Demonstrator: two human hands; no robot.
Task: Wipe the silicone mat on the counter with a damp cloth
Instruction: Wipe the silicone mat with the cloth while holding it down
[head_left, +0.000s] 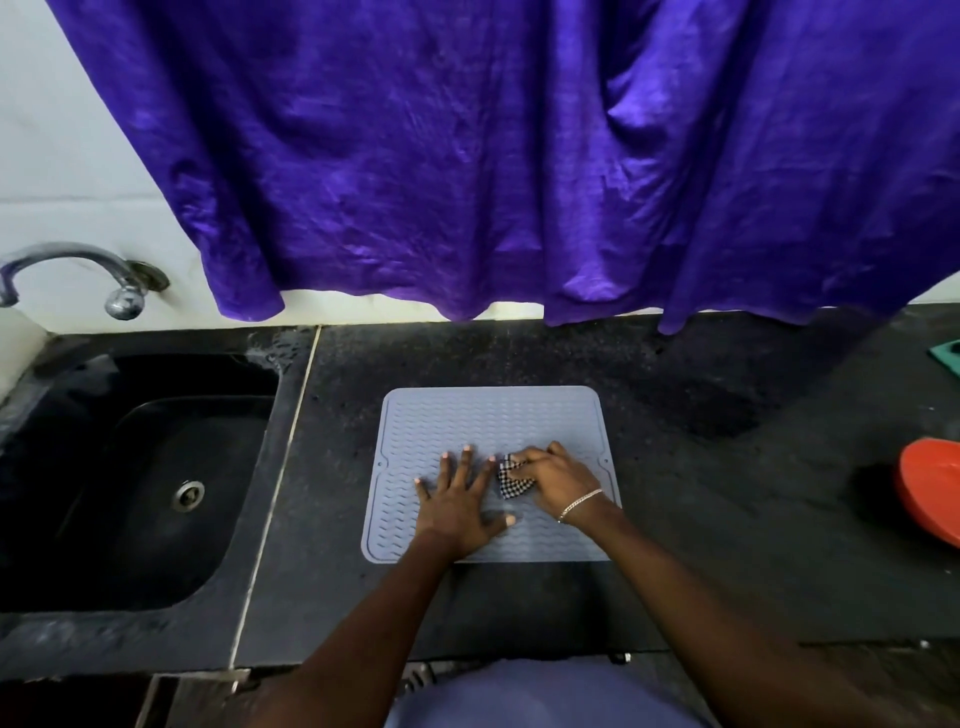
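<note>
A pale grey silicone mat (493, 415) with a wavy ribbed surface lies flat on the dark speckled desk (701, 545), just right of the black sink (130, 493). Both hands are on the mat's near half. The left hand (460, 506) lies palm down with the fingers spread apart and grips nothing. The right hand (553, 475), a chain bracelet (579, 504) at its wrist, is closed over a bunched black-and-white checked cloth (514, 480) and presses it onto the mat; the cloth's patterned edge shows at the left side of that hand. The index finger of the left hand lies just beside the cloth; contact cannot be confirmed.

A chrome tap (78, 273) projects from the white wall above the sink. A purple curtain (519, 156) hangs across the back, its hem near the rear of the desk. At the right edge of the desk sit a red-orange dish (932, 493) and part of a green item (948, 358), both well apart from the mat
</note>
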